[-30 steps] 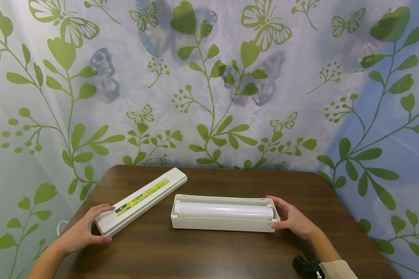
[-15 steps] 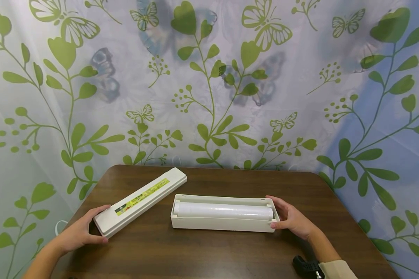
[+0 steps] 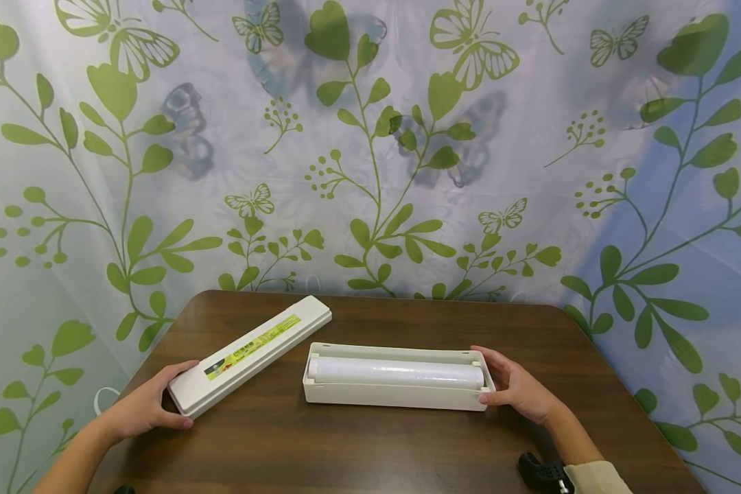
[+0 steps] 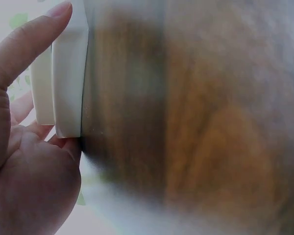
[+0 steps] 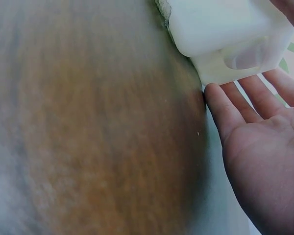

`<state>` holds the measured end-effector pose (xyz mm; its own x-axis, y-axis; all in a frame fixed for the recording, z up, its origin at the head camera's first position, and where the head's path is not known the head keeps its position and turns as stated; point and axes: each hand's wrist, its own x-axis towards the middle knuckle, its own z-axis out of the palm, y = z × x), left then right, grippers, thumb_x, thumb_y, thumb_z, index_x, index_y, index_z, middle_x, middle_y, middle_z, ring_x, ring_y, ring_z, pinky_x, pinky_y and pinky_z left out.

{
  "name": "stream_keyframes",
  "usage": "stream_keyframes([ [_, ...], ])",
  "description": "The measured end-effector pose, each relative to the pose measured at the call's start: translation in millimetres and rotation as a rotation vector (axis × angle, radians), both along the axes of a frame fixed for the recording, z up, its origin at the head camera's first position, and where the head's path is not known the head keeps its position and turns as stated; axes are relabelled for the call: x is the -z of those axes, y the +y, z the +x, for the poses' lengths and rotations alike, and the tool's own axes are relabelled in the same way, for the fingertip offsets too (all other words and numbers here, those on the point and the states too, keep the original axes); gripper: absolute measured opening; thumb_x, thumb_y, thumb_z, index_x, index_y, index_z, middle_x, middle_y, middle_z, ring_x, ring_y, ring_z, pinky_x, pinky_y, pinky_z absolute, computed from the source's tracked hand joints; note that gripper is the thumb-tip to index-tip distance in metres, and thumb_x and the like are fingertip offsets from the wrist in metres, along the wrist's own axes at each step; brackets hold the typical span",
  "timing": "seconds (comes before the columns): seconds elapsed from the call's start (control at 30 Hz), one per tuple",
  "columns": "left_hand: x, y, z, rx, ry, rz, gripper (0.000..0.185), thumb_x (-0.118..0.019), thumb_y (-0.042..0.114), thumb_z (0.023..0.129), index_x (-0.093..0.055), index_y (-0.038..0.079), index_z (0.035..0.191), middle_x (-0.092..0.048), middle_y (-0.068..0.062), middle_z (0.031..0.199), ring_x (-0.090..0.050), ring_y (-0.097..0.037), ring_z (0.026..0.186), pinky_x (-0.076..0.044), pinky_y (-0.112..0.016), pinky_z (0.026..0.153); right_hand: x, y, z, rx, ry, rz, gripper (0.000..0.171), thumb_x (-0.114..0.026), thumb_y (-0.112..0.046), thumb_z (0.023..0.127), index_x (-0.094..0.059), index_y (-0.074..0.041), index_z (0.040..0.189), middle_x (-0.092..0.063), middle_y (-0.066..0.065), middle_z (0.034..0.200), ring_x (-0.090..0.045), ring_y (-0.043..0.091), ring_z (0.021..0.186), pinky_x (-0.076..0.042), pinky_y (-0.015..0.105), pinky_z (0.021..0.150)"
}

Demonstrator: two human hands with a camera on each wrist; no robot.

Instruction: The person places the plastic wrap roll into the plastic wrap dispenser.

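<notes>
I'm watching the left hand and right hand, half-curled, gripping the lid and box by one end each, fearing a lopsided lift might spill the roll.

Left hand: reaches slightly less far over the white lid.
Dark object: now shows at head view's bottom.

From my head I look forward and down at the bench; from each wrist, close along my fingers. Head and left wrist share the lid, upper left there; head and right wrist, the box, upper right.
</notes>
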<state>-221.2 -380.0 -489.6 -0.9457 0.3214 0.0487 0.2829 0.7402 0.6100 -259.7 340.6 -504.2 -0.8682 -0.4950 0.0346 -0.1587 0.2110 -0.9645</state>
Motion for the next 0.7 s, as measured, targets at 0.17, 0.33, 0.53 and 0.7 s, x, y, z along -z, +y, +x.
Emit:
stream_keyframes([
  [0.17,-1.1,0.1,-1.4,0.003,-0.011,0.015,0.103,-0.092,0.033,0.073,-0.036,0.006,0.155,-0.05,-0.023,0.143,-0.044,0.007,0.105,-0.041,-0.019,0.081,-0.8,-1.1,0.5,0.004,-0.001,-0.003,0.093,-0.077,-0.003,0.087,-0.02,0.001,0.16,-0.036,0.028,0.156,-0.058,0.008,0.121,-0.056,0.029,0.096],
  [0.33,-0.4,-0.5,-2.9,-0.008,-0.009,0.023,0.102,-0.093,0.032,0.072,-0.038,0.007,0.153,-0.053,-0.022,0.141,-0.046,0.005,0.104,-0.042,-0.019,0.081,-1.7,-2.1,0.9,0.006,-0.003,-0.008,0.093,-0.077,-0.002,0.087,-0.02,0.002,0.16,-0.037,0.027,0.156,-0.058,0.007,0.121,-0.057,0.029,0.096],
  [0.53,0.4,-2.2,-4.6,-0.015,-0.033,0.006,0.104,-0.093,0.034,0.072,-0.035,0.006,0.154,-0.052,-0.023,0.143,-0.046,0.005,0.106,-0.042,-0.018,0.083,-2.9,-3.0,1.5,0.004,-0.002,-0.009,0.093,-0.077,-0.002,0.087,-0.019,0.002,0.16,-0.041,0.02,0.154,-0.058,0.008,0.12,-0.057,0.03,0.094],
  [0.7,0.1,-1.5,-4.3,-0.016,-0.055,-0.004,0.106,-0.093,0.036,0.072,-0.034,0.003,0.154,-0.051,-0.024,0.145,-0.045,0.006,0.108,-0.042,-0.017,0.084,-1.3,-2.0,0.8,0.001,0.005,-0.005,0.092,-0.076,-0.001,0.087,-0.02,0.001,0.16,-0.04,0.022,0.154,-0.058,0.008,0.12,-0.058,0.032,0.093],
])
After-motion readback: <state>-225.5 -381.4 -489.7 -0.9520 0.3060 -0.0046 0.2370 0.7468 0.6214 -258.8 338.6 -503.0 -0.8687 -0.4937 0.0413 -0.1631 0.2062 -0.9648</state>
